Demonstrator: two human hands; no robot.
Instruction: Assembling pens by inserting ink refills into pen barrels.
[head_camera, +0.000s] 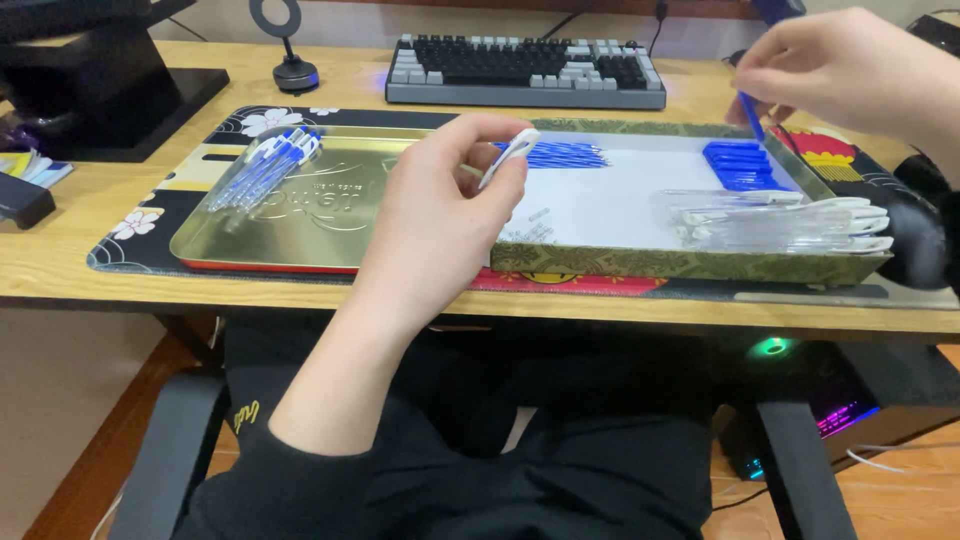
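My left hand (445, 200) is raised over the desk's front edge, pinching a clear pen barrel with a white clip (510, 155). My right hand (850, 70) hovers at the upper right, holding a thin blue pen piece (751, 115) upright above a heap of blue caps (738, 163). Both hands are above a shallow box lid (690, 262) lined with white paper. In it lie blue refills (560, 153) at the back and several clear pen barrels (790, 222) at the right.
A gold metal tray (330, 215) at the left holds several assembled blue and white pens (265, 165). A grey keyboard (525, 72) sits behind, a monitor stand (100, 90) at far left, a small ring stand (292, 60), and a floral desk mat (140, 225) lies underneath.
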